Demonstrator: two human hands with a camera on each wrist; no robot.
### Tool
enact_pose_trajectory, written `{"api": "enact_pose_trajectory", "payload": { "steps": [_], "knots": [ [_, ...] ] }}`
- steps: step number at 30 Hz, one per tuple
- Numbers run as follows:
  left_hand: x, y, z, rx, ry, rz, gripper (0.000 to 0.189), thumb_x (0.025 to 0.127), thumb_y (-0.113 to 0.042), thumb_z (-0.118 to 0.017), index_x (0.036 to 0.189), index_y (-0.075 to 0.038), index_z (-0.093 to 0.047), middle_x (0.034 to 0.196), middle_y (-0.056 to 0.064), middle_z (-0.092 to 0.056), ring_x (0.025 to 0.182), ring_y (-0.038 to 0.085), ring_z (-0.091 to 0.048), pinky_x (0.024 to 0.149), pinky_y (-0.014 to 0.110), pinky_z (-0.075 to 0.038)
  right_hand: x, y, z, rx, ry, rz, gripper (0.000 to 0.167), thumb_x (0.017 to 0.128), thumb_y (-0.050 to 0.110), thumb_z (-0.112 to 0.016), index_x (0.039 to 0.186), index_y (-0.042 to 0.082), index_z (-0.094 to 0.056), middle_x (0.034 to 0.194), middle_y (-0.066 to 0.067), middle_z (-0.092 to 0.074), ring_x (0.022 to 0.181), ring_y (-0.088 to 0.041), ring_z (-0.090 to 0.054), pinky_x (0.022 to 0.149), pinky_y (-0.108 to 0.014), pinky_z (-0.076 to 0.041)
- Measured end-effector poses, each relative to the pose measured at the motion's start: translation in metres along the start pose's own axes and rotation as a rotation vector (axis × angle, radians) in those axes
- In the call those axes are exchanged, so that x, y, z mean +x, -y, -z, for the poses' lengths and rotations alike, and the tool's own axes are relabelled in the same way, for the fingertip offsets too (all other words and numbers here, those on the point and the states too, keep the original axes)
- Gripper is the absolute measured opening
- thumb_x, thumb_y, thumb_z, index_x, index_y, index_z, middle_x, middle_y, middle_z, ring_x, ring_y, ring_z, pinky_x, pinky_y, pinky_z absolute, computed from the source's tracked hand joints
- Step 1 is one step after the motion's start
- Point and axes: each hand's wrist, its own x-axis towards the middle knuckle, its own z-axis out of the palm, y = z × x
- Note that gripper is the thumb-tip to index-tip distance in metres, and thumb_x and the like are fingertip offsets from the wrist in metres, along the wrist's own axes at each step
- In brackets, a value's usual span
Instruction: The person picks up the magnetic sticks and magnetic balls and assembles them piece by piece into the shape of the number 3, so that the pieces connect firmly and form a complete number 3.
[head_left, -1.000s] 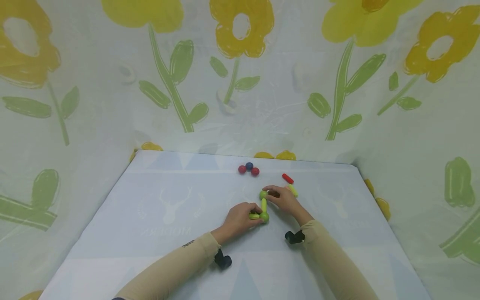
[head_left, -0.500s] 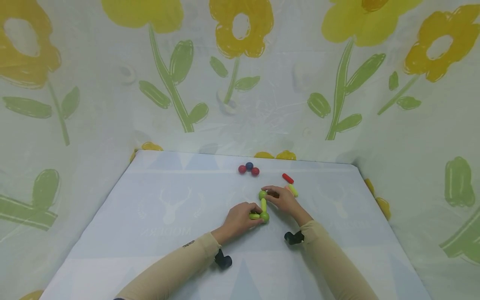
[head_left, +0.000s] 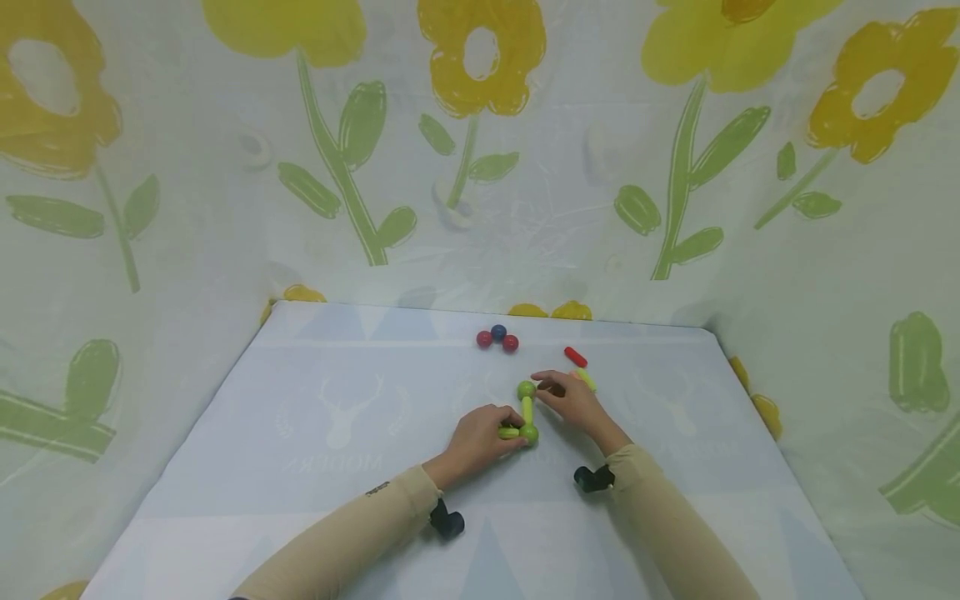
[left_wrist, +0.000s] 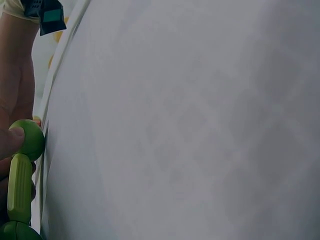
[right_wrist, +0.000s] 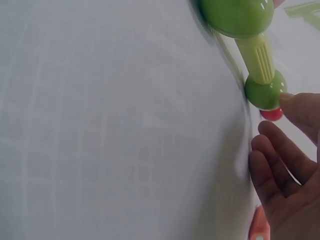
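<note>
A toy of green balls and yellow-green rods lies on the table. Its far ball (head_left: 527, 390) and near ball (head_left: 528, 435) are joined by an upright-running rod (head_left: 527, 412); a second rod (head_left: 508, 433) points left from the near ball. My left hand (head_left: 483, 433) grips this toy at the near ball and left rod. Beside the far ball is my right hand (head_left: 566, 398), thumb and fingers apart and holding nothing. In the right wrist view its thumb (right_wrist: 300, 110) overlaps the ball's edge; contact is unclear. The left wrist view shows a green ball (left_wrist: 29, 140) and rod (left_wrist: 20, 187).
Two red balls (head_left: 484, 339) and a blue ball (head_left: 498, 332) sit together toward the table's back. A red rod (head_left: 576, 357) lies to their right. Just behind my right hand is a yellow-green rod (head_left: 587, 381), with a partly hidden orange-pink piece (right_wrist: 259, 225) beside it.
My right hand's fingers have come off the far ball and drawn slightly right. The far ball shifted a little left earlier. My left hand keeps its grip in the same place.
</note>
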Motion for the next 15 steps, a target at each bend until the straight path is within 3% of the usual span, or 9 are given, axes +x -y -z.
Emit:
{"api": "enact_pose_trajectory", "payload": {
  "steps": [9, 15],
  "knots": [
    [0.000, 0.000, 0.000, 0.016, 0.003, 0.003, 0.026, 0.087, -0.033, -0.082, 0.108, -0.019, -0.076, 0.094, -0.012, -0.070, 0.078, 0.002, -0.053, 0.072, 0.022, -0.046, -0.010, -0.009, 0.016, -0.023, -0.087, -0.017, 0.031, 0.099, 0.019, -0.067, 0.130, 0.014, -0.067, 0.107, -0.005, -0.070, 0.096, -0.022, -0.064, 0.079, -0.037, -0.055],
    [-0.001, -0.002, 0.001, 0.021, 0.008, 0.020, 0.025, 0.087, -0.034, -0.082, 0.108, -0.019, -0.076, 0.091, -0.012, -0.069, 0.078, 0.002, -0.053, 0.072, 0.022, -0.046, -0.013, -0.016, 0.027, -0.014, -0.184, -0.116, 0.028, 0.099, 0.019, -0.066, 0.126, 0.012, -0.068, 0.104, -0.008, -0.066, 0.093, -0.024, -0.059, 0.072, -0.030, -0.051]
  ]
}}
